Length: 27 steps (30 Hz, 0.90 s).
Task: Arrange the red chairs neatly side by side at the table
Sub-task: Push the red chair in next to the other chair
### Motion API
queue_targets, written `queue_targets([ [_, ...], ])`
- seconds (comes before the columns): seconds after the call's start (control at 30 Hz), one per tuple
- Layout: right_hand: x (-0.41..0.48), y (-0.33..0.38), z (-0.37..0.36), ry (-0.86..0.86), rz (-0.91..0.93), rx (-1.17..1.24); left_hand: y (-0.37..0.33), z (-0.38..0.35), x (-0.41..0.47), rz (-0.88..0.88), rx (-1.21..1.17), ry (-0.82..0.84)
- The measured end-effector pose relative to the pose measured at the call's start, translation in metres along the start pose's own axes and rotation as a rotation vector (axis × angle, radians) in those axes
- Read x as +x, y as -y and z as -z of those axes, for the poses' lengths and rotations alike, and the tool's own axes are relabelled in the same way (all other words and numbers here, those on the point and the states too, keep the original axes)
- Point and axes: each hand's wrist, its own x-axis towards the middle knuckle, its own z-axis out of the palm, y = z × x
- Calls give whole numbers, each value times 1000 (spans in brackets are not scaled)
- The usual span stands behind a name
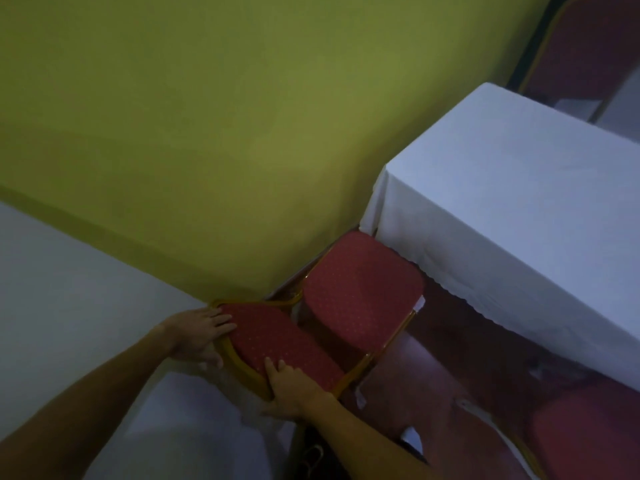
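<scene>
A red chair (360, 296) with a gold frame stands in the corner, its seat tucked against the table (519, 209), which wears a white cloth. Both hands hold the chair's red backrest (280, 337). My left hand (197, 332) grips its far left edge, fingers over the padding. My right hand (291, 386) clasps the near lower edge, thumb on the red fabric. A second red chair (585, 434) shows at the bottom right beside the table. A third red chair (581, 46) stands beyond the table at the top right.
A yellow-green wall (207, 116) runs close behind the held chair, meeting a pale wall (69, 289) on the left. Dark red floor (450, 358) lies between the chairs and the table's hanging cloth. My shoe shows at the bottom edge.
</scene>
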Motion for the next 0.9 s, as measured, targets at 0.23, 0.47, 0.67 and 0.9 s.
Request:
queue_targets([
  [0.23,-52,-26,-21,-34,14,-17,-64,13,0,-68,85,-17],
  [0.47,-88,-44,-42,-89,-5,-28,-101,-1,6,-80,117,-90],
  [0.67,-104,-63,-54,-156,-63,-3,-118,12,21,-136,220,-193],
  [0.9,-122,-63,-68,-327,-177,244,-109,29,47,-270,169,-507],
])
